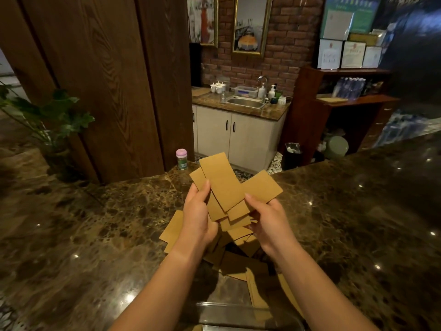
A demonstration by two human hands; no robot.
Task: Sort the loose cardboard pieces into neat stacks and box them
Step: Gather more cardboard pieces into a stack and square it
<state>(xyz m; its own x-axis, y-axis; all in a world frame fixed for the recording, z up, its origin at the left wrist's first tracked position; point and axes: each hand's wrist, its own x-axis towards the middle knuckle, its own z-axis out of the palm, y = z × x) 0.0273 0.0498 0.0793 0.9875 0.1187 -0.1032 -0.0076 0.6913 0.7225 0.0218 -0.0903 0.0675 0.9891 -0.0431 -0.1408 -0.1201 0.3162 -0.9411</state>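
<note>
At the far left a green potted plant (pixel 51 111) stood on the dark marble counter (pixel 100 230), beside a wooden panel wall (pixel 107 80). Further right, at the far edge of the counter, there was a small jar with a pink lid (pixel 181 159). Near the middle, the left hand (pixel 199 216) gripped a fanned bunch of cardboard pieces (pixel 222 185) with the thumb on top and the fingers curled under them. The bunch was held up above the counter. Under the hands, more loose cardboard pieces (pixel 238 261) lay scattered on the counter, some overlapping. A clear plastic box (pixel 241 314) was at the near edge. The right hand (pixel 269 220) pinched the right side of the same bunch. In the far background was a steel sink (pixel 247 102) over white cabinets (pixel 238 134).
</note>
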